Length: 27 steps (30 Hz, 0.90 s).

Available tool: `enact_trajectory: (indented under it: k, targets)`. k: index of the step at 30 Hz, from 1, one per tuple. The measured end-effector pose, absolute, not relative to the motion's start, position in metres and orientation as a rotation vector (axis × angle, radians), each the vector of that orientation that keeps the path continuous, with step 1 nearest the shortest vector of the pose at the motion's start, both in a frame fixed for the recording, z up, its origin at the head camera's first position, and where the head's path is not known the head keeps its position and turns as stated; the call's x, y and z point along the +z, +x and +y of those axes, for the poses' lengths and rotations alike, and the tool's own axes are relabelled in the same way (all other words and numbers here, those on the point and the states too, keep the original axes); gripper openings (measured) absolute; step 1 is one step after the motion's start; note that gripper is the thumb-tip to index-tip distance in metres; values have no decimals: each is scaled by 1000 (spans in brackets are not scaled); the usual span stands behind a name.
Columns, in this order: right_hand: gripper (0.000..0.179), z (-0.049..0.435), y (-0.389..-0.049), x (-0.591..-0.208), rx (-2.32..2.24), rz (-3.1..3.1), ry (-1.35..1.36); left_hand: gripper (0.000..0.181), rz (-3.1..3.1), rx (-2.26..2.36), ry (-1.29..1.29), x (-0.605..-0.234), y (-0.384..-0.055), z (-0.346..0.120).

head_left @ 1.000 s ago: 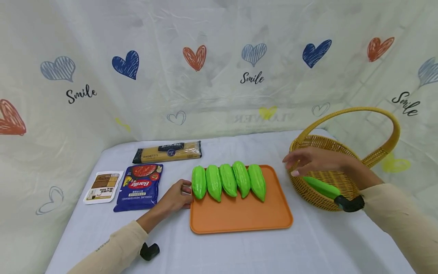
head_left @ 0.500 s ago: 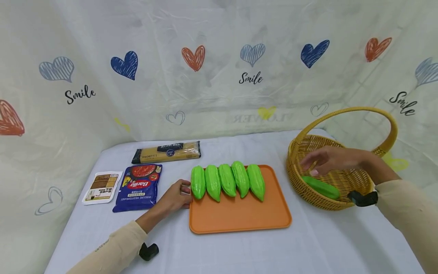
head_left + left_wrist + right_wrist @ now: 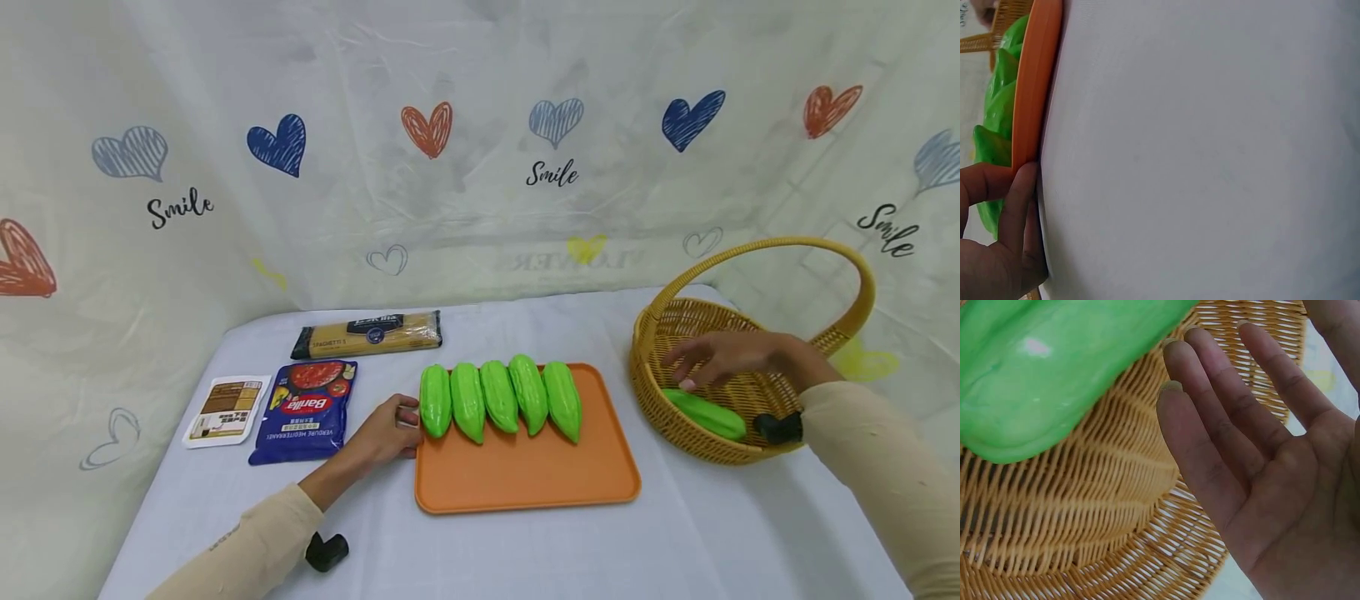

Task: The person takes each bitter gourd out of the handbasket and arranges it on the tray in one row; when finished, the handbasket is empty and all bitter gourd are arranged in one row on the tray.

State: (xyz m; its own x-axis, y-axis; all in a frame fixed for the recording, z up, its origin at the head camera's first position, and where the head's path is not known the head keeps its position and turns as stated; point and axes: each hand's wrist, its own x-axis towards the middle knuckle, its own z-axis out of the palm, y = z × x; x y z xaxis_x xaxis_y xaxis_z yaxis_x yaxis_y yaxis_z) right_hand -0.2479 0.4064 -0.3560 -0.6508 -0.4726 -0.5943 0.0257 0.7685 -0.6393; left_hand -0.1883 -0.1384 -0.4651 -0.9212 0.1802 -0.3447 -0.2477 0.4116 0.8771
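On the table lies an orange tray [image 3: 525, 475], with several bright green bitter melons [image 3: 468, 402] lined up along its far side. My left hand [image 3: 388, 433] pinches the tray's left edge between thumb and fingers, as the left wrist view shows. To the right stands a wicker basket [image 3: 652, 412] with a tall arched handle. One more green bitter melon [image 3: 708, 415] lies inside it. Just over that melon reaches my right hand [image 3: 720, 357], holding nothing. In the right wrist view its fingers [image 3: 1229, 434] are spread and slightly bent, apart from the melon.
At the left lie a blue Barilla pouch [image 3: 303, 410] and a flat white packet [image 3: 227, 411]. A pack of spaghetti [image 3: 367, 335] lies behind them. The basket's handle [image 3: 765, 242] arches over my right hand. A printed white curtain [image 3: 480, 208] hangs behind the table.
My right hand has moved right from the basket's left rim and lowered into the basket toward the melon. My left hand has stayed on the tray's edge.
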Motion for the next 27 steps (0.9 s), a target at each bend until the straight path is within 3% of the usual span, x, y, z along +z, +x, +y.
enact_trajectory:
  k: [27]
  targets:
    - [71, 410, -244, -376, -724, 2001, -216, 58, 2296, 1498, -67, -465, -189, -138]
